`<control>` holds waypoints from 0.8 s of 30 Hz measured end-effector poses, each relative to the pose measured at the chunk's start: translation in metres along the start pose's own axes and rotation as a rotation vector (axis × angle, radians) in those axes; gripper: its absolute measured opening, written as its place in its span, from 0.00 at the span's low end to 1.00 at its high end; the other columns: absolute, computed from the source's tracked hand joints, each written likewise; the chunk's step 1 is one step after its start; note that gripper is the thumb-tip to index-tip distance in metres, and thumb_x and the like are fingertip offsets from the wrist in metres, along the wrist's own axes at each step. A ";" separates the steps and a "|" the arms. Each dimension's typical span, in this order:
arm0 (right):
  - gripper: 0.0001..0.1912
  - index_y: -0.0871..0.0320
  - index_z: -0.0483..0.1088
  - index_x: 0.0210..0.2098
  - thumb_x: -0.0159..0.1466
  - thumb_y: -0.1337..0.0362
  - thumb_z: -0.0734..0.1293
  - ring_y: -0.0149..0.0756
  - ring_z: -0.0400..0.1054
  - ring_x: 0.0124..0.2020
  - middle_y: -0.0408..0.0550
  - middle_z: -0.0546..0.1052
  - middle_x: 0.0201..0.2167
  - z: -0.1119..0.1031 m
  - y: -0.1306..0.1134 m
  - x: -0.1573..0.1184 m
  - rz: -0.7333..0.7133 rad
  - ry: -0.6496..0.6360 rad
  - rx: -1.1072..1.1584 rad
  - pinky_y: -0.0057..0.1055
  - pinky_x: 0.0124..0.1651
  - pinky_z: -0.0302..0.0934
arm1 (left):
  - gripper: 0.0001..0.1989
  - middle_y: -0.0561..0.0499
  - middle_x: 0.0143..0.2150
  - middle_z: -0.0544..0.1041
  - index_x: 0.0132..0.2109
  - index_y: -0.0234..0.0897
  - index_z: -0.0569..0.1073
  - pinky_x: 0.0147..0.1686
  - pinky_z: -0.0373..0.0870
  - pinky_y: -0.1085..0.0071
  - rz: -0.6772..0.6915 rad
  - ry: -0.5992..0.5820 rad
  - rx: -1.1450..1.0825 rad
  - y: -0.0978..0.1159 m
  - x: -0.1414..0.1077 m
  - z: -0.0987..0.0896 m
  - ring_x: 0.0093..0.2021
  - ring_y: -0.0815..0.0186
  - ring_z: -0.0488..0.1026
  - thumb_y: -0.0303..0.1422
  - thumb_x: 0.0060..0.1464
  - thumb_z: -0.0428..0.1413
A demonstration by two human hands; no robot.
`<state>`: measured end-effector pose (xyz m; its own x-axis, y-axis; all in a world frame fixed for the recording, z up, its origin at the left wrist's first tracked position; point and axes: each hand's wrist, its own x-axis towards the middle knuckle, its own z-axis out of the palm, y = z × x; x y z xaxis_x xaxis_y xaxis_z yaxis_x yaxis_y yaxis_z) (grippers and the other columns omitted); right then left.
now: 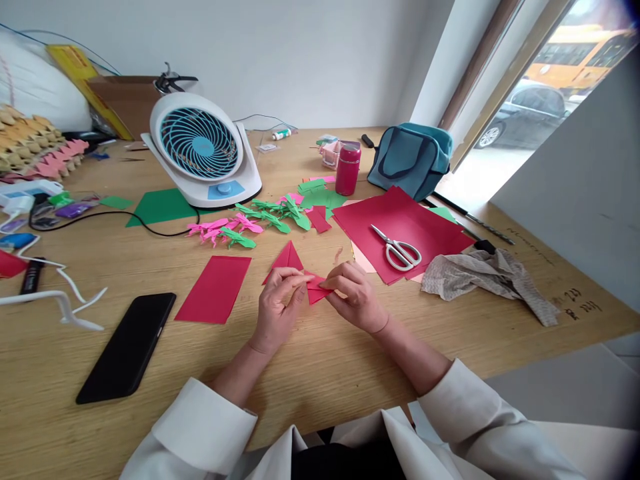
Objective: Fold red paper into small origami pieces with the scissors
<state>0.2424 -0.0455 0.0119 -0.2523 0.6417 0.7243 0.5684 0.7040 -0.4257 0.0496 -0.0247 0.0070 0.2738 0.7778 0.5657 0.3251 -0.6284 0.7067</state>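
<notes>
Both hands pinch a small piece of folded red paper [316, 288] just above the table's middle. My left hand [278, 308] holds its left side between thumb and fingers. At the right side, my right hand [356, 297] grips it with bent fingers. Behind my left hand, a pointed folded red shape [289, 257] stands out, partly covered by the fingers; I cannot tell whether it joins the held piece. A stack of red paper rectangles [214, 289] lies left of my hands. Folded green paper figures [295, 212] and pink ones [220, 228] lie beyond them.
White-handled scissors [401, 255] rest on large red sheets [430, 223] at right, beside a crumpled cloth [463, 275]. A black phone [127, 347] lies front left. Farther back stand a fan [200, 150], a red flask [348, 170] and a blue bag [413, 160].
</notes>
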 end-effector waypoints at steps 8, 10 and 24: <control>0.10 0.50 0.73 0.41 0.70 0.66 0.60 0.35 0.64 0.37 0.45 0.76 0.35 -0.012 0.012 -0.002 -0.179 -0.135 -0.291 0.38 0.44 0.54 | 0.21 0.56 0.21 0.64 0.29 0.36 0.69 0.20 0.56 0.75 -0.688 -0.220 -0.689 -0.004 -0.002 0.009 0.20 0.73 0.59 0.50 0.58 0.53; 0.11 0.49 0.73 0.42 0.71 0.66 0.59 0.35 0.64 0.37 0.45 0.76 0.36 -0.011 0.014 -0.003 -0.217 -0.176 -0.278 0.38 0.45 0.54 | 0.20 0.58 0.20 0.62 0.27 0.36 0.66 0.18 0.52 0.77 -0.790 -0.284 -0.783 -0.004 -0.002 0.010 0.19 0.75 0.57 0.49 0.53 0.59; 0.14 0.55 0.70 0.43 0.66 0.52 0.64 0.37 0.68 0.37 0.48 0.73 0.37 0.010 0.007 0.001 0.650 0.149 0.452 0.35 0.42 0.63 | 0.19 0.60 0.21 0.59 0.27 0.37 0.63 0.17 0.56 0.80 -0.628 -0.003 -0.628 -0.017 -0.001 0.014 0.21 0.75 0.59 0.45 0.50 0.61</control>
<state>0.2384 -0.0364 0.0044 0.1455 0.9406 0.3069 0.1854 0.2788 -0.9423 0.0564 -0.0151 -0.0111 0.2151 0.9766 -0.0053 -0.1404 0.0363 0.9894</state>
